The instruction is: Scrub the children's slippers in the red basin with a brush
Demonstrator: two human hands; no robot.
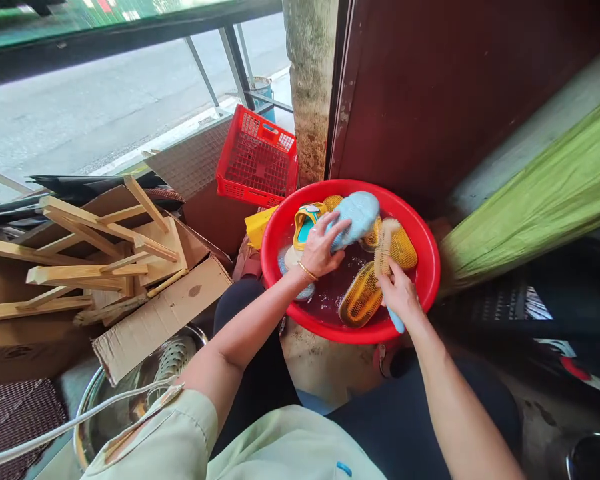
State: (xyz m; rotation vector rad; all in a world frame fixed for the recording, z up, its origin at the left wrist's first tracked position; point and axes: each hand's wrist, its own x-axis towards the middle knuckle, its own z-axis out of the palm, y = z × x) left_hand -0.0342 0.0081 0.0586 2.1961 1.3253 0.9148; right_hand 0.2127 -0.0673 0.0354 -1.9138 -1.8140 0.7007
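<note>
A red basin of dark water holds several shoes. Above its left half, my left hand grips a light blue shoe, sole side facing up. In my right hand is a scrub brush with pale bristles and a blue handle, over the basin's right part. Beneath the brush a yellow-soled shoe lies in the water, with another yellow sole behind it. A yellow shoe with a teal inside rests near the back left rim.
Behind the basin stands a red plastic crate beside a worn pillar. Wooden stools and cardboard are piled at left, above a metal bowl. Green cloth hangs at right.
</note>
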